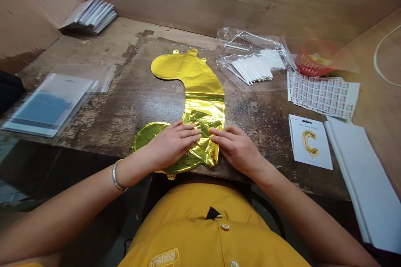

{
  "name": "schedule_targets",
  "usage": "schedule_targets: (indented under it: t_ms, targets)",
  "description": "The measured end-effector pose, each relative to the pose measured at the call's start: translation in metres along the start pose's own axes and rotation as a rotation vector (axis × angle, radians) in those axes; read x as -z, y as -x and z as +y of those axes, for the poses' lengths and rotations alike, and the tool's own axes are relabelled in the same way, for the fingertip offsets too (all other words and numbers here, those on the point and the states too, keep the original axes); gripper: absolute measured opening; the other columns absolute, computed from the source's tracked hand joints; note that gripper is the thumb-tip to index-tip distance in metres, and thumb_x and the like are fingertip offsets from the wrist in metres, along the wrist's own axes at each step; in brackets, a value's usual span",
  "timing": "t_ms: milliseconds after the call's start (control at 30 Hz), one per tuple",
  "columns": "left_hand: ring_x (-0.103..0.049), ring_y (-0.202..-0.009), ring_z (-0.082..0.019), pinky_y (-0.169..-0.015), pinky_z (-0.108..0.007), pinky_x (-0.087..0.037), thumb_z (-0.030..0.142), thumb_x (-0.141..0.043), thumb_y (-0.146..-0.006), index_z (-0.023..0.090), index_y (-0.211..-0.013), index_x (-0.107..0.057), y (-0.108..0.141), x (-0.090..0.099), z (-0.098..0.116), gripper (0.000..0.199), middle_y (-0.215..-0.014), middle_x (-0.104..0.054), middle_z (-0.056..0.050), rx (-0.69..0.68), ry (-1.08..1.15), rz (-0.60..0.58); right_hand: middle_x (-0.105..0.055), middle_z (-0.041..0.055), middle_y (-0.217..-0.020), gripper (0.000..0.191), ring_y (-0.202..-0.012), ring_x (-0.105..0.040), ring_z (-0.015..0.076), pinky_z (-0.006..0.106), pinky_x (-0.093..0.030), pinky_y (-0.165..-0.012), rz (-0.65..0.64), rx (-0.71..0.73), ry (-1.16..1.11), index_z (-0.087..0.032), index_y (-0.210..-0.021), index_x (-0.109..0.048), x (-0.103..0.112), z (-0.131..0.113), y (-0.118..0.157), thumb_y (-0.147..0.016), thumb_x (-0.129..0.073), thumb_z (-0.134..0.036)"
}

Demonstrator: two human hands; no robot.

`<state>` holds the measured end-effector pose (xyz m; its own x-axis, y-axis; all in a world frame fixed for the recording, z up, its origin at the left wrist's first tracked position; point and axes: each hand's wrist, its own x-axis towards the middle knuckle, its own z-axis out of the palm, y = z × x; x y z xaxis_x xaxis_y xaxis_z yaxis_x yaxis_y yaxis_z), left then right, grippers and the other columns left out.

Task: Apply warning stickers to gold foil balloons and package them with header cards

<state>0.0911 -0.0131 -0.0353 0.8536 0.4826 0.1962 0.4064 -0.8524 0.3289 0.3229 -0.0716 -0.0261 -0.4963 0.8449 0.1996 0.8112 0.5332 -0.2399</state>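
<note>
Gold foil balloon (205,79): lies on the counter (125,108) in front of the person, its curved far end flat, its near part creased under the hands; the near rim reaches the counter's edge, probably to keep it within easy reach.
Left hand (172,143): laid over the near part, fingers extended and close together, apparently to keep the slippery foil from shifting.
Right hand (239,148): fingers bent, tips at the foil's right edge, seemingly to steady that side; the thumb is hidden, so I cannot tell whether they pinch.
Printed card (294,137): right, picture up, just beside the white sheets (366,183).
Sticker sheets (326,95): farther right, overlapping, near the red basket (308,66).
White sticks (250,68): far right of centre, in a clear bag (224,68) that likely stops them rolling.
Clear sleeves (46,104): left, stacked flat, clear of the foil.
</note>
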Motion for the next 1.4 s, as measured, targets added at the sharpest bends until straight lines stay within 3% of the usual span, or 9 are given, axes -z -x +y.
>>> schedule_targets:
  t_ms: [200, 300, 367, 533, 667, 867, 1033, 1200, 1400]
  targets:
    - [-0.051, -0.13, -0.023, -0.114, -0.051, -0.031, 0.026, -0.04, -0.098, 0.022, -0.131, -0.057, 0.011, 0.009, -0.023, 0.037, -0.136, -0.059, -0.006, 0.037, 0.165, -0.096, -0.066, 0.0012, -0.127, 0.037, -0.088, -0.055, 0.0222, 0.04, -0.051, -0.085, 0.041, -0.151, -0.079, -0.019, -0.118, -0.069, -0.008, -0.008, 0.015, -0.088, -0.05, -0.009]
    - [-0.058, -0.12, -0.021, -0.106, -0.041, -0.044, 0.02, -0.045, -0.091, 0.02, -0.125, -0.06, 0.016, 0.022, -0.027, 0.037, -0.126, -0.066, -0.007, 0.115, 0.282, 0.032, -0.067, -0.0016, -0.124, 0.042, -0.09, -0.054, 0.022, 0.041, -0.05, -0.085, 0.094, -0.244, -0.198, -0.022, -0.115, -0.07, -0.013, -0.003, 0.02, -0.082, -0.051, -0.004]
    - [-0.058, -0.119, -0.022, -0.102, -0.038, -0.047, 0.02, -0.052, -0.086, 0.018, -0.124, -0.06, 0.016, 0.025, -0.027, 0.039, -0.124, -0.066, -0.009, 0.061, 0.265, 0.112, -0.068, -0.0021, -0.123, 0.042, -0.091, -0.054, 0.0223, 0.042, -0.049, -0.085, 0.095, -0.265, -0.23, -0.023, -0.114, -0.07, -0.013, 0.0, 0.021, -0.082, -0.051, -0.004]
    - [-0.062, -0.104, -0.023, -0.095, -0.039, -0.05, 0.024, -0.062, -0.086, 0.013, -0.119, -0.06, 0.01, 0.004, -0.015, 0.035, -0.113, -0.068, -0.012, -0.133, 0.108, 0.107, -0.069, -0.0019, -0.121, 0.038, -0.091, -0.054, 0.0221, 0.044, -0.045, -0.086, 0.088, -0.269, -0.248, -0.025, -0.112, -0.071, -0.011, -0.004, 0.019, -0.084, -0.054, -0.007]
    - [-0.062, -0.086, -0.022, -0.078, -0.036, -0.054, 0.013, -0.056, -0.088, 0.012, -0.102, -0.066, 0.006, -0.011, -0.006, 0.017, -0.093, -0.071, -0.009, -0.05, 0.052, 0.19, -0.071, 0.0015, -0.118, 0.034, -0.091, -0.056, 0.0217, 0.04, -0.046, -0.084, 0.127, -0.256, -0.308, -0.021, -0.107, -0.071, -0.012, -0.005, 0.019, -0.08, -0.058, -0.006]
    - [-0.061, -0.081, -0.021, -0.073, -0.032, -0.05, 0.014, -0.054, -0.09, 0.014, -0.095, -0.068, 0.011, -0.014, 0.001, 0.015, -0.084, -0.068, -0.008, 0.104, 0.111, 0.278, -0.074, 0.0056, -0.1, 0.008, -0.09, -0.06, 0.02, 0.034, -0.048, -0.08, 0.238, -0.307, -0.361, -0.02, -0.085, -0.07, -0.011, 0.0, 0.013, -0.086, -0.062, -0.018]
    - [-0.059, -0.07, -0.019, -0.065, -0.03, -0.045, 0.025, -0.055, -0.091, 0.016, -0.083, -0.063, 0.005, -0.008, 0.006, 0.014, -0.074, -0.065, -0.004, 0.363, 0.067, 0.247, -0.067, 0.0079, -0.087, 0.021, -0.085, -0.054, 0.0211, 0.035, -0.045, -0.078, 0.207, -0.401, -0.236, -0.018, -0.072, -0.063, -0.013, -0.001, 0.002, -0.091, -0.056, -0.024]
    - [-0.062, -0.066, -0.016, -0.062, -0.027, -0.044, 0.023, -0.058, -0.089, 0.016, -0.111, -0.051, 0.0, -0.003, 0.006, 0.024, -0.075, -0.067, 0.001, 0.499, 0.082, 0.237, -0.061, 0.0081, -0.087, 0.024, -0.084, -0.051, 0.0213, 0.035, -0.043, -0.078, 0.108, -0.454, -0.104, -0.017, -0.069, -0.06, -0.015, -0.002, -0.007, -0.091, -0.053, -0.024]
    - [-0.065, -0.081, -0.021, -0.069, -0.032, -0.051, 0.022, -0.055, -0.091, 0.019, -0.118, -0.056, -0.003, -0.004, 0.008, 0.027, -0.094, -0.068, -0.007, 0.405, -0.104, 0.151, -0.061, 0.0077, -0.083, 0.02, -0.082, -0.051, 0.0229, 0.036, -0.043, -0.073, 0.091, -0.483, 0.019, -0.019, -0.069, -0.059, -0.014, -0.004, -0.013, -0.088, -0.06, -0.028]
